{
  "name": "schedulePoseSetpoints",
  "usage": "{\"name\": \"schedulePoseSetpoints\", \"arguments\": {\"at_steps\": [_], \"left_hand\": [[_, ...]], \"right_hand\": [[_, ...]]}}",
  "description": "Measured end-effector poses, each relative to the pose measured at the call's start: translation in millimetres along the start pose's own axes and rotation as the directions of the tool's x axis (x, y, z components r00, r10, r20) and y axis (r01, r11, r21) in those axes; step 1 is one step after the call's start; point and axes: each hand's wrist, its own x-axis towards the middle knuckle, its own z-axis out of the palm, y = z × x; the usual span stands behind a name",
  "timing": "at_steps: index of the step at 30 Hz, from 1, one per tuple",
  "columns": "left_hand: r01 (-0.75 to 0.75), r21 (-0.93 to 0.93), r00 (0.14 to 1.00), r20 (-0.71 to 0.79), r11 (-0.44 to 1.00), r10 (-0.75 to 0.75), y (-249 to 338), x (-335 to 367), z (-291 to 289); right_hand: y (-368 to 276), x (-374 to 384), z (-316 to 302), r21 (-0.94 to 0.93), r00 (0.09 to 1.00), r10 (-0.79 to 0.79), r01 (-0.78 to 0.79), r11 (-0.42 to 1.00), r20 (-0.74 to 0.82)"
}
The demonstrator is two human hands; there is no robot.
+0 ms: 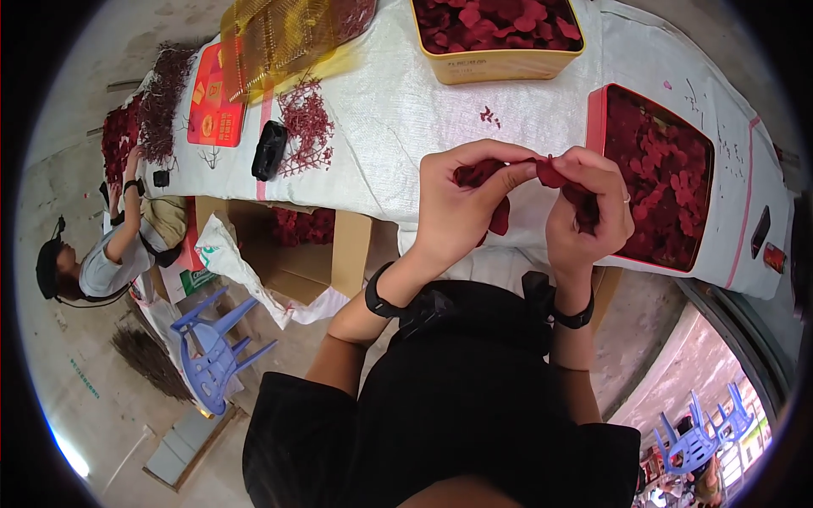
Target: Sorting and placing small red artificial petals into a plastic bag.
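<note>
- Far left, a co-worker [108, 264] in a dark cap has an arm up to the table's end, right by a heap of dark red petals [118, 140] and a tangle of thin dark stems [167, 97]
- Moving along, a flat red panel [216, 106] with gold print lies partly under a see-through amber plastic sheet [275, 46]
- Just beside them, a bunch of bare reddish stems [306, 127], with a small black object [269, 151] near its edge
- Down below the tabletop, an open cardboard box [351, 254], dark red petals bunched toward its back, a white sack [233, 254] draped at its side
- Up top in the middle, a yellow tin [508, 68], lidless and packed with red petals
- And here is the action: the left hand [457, 199] cups dark red petals [500, 220], thumb and forefinger pinched narrow
- Meeting it, the right hand [593, 203] is curled around more red pieces, its fingertips closed on a small red petal [550, 174] between the two hands
- Right behind that hand, a red-rimmed tin [597, 118], open and broadly covered inside with deep red petals
- Far right, a dark phone-like slab [761, 231] and a red can [773, 258]
</note>
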Motion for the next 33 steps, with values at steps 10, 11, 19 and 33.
{"name": "schedulePoseSetpoints", "arguments": {"at_steps": [10,11,19,33], "left_hand": [[0.141,-0.23,0.989,-0.009,0.963,-0.147,-39,17,-25],[0.148,-0.303,0.984,-0.047,0.942,-0.17,-43,19,-28],[0.152,-0.634,0.967,-0.064,0.758,-0.247,-55,22,-45],[0.174,-0.889,0.951,0.041,0.423,-0.305,-58,36,-73]], "right_hand": [[11,-6,-5,0.219,0.802,0.557,-0.596,0.773,0.215],[11,-7,-6,0.243,0.709,0.644,-0.704,0.667,0.286],[8,-34,10,0.094,0.538,0.64,-0.801,0.592,0.549],[7,-35,34,0.142,0.528,0.597,-0.808,0.572,0.604]]}}
